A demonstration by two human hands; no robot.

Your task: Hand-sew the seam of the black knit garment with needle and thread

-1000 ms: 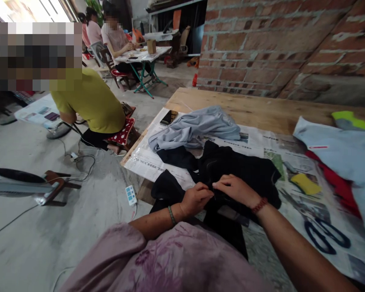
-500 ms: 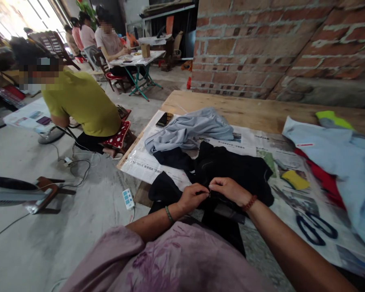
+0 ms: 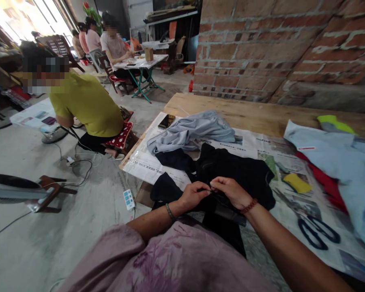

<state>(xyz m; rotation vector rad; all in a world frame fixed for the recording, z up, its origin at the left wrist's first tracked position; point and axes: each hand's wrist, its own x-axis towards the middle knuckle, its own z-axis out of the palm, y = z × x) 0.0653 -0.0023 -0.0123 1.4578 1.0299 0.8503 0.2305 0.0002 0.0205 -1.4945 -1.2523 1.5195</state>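
Both my hands meet at the near edge of a black garment (image 3: 237, 166) spread on the table. My left hand (image 3: 195, 195), with a green bracelet at its wrist, pinches something too small to make out. Its fingertips almost touch those of my right hand (image 3: 229, 191), which is closed in a pinch too and wears a reddish beaded bracelet. What lies between the fingertips is hidden. To the right, scissors (image 3: 314, 227) with dark blue handles lie on newspaper. A grey-blue garment (image 3: 194, 132) is bunched just behind the black one.
Newspaper covers part of the wooden table (image 3: 261, 111). A phone (image 3: 166, 121) lies at the back left, a yellow piece (image 3: 297, 183) and a light blue garment (image 3: 331, 150) at right. A power strip (image 3: 129, 199) and a fan (image 3: 15, 190) stand left; a seated co-worker (image 3: 88, 103) is beyond.
The whole view has shifted slightly, so things sit a little lower and farther right. My hands stay pinched together at the black garment, with my right fingers turned slightly.
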